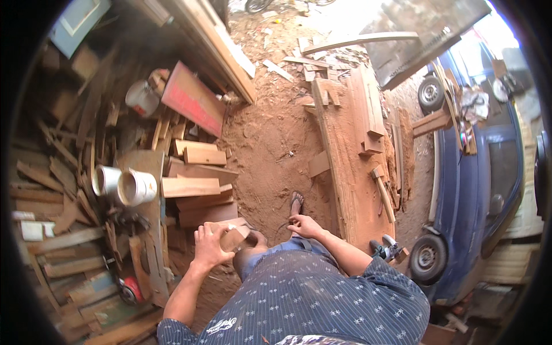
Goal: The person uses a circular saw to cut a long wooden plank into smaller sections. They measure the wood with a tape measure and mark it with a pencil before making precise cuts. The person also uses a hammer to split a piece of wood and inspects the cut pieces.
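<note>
My left hand [209,248] grips a short wooden block [234,237] beside my left leg, with the fingers over its near side. Part of the block is hidden by that hand. My right hand [308,226] rests at my right thigh, holding nothing that I can see, its fingers loosely extended. To its right stands a thick plank workbench [339,190] coated in sawdust. On the bench lies a wooden mallet [384,196], its handle pointing toward me. Near the bench's close end sits a dark power tool [386,249], partly hidden by my sleeve.
Cut boards [192,187] are stacked left of my legs. Two white buckets [137,188] stand on a side table beyond them. A red-faced panel [192,98] leans farther off. Wood offcuts litter the sandy ground [259,132]. A blue vehicle [460,213] is parked right of the bench.
</note>
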Motion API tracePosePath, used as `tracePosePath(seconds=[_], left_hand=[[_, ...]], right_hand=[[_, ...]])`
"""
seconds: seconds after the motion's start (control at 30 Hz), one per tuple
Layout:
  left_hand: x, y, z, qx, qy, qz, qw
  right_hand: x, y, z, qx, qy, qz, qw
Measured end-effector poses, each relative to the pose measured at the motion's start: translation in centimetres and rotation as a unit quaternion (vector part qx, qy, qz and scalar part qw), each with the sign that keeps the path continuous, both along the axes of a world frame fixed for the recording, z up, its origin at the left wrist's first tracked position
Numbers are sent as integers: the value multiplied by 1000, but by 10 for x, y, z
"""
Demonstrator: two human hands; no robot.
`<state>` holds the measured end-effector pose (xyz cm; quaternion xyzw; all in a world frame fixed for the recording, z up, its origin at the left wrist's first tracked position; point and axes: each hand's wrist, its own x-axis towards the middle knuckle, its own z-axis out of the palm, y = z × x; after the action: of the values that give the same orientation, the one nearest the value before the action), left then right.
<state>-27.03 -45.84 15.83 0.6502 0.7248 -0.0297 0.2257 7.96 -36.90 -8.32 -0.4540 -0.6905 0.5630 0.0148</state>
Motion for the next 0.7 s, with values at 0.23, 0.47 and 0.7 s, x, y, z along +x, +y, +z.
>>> tracePosePath(seconds=[0.23,0.47,0.7], left_hand=[[115,151,132,55,-54,-237,968],[270,308,231,17,-29,-458,888],[348,421,250,80,-162,-539,823]], right_hand=[[11,103,57,231,138,81,960],[115,211,68,377,318,-69,867],[231,248,133,422,248,-197,850]])
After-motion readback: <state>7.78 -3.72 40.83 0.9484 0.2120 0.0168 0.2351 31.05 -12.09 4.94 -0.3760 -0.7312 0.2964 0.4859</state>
